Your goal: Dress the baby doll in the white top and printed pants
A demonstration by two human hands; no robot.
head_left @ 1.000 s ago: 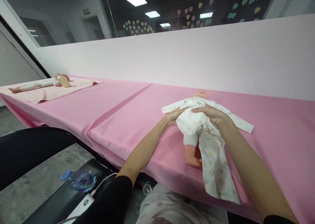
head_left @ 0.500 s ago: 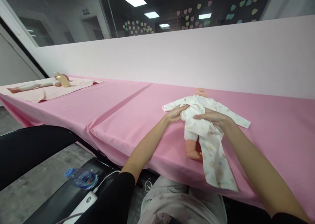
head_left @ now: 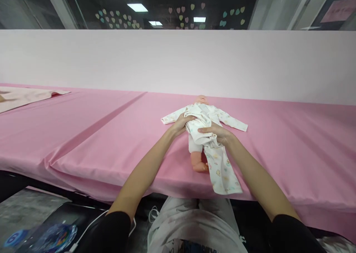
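Observation:
A baby doll [head_left: 196, 161] lies on its back on the pink-covered table, its head toward the wall. White printed clothing [head_left: 222, 167] covers its torso, with both sleeves spread sideways and one leg part trailing toward the table's front edge. One bare lower leg shows. My left hand [head_left: 182, 123] is closed on bunched cloth at the doll's left-of-view side, thumb on top. On the other side my right hand [head_left: 215, 131] grips the cloth too, its thumb across the front and its other fingers mostly hidden.
Pink cloth [head_left: 111, 134] drapes the table, with a raised crease left of the doll. A pale mat [head_left: 27, 95] lies at the far left. A white wall [head_left: 178, 60] rises behind. At the lower left, a bottle [head_left: 52, 238] and a white cable rest on a black seat.
The view has swung right and levelled, so the doll and hands appear further left. Both hands remain on the bunched clothing, with little visible movement against the doll.

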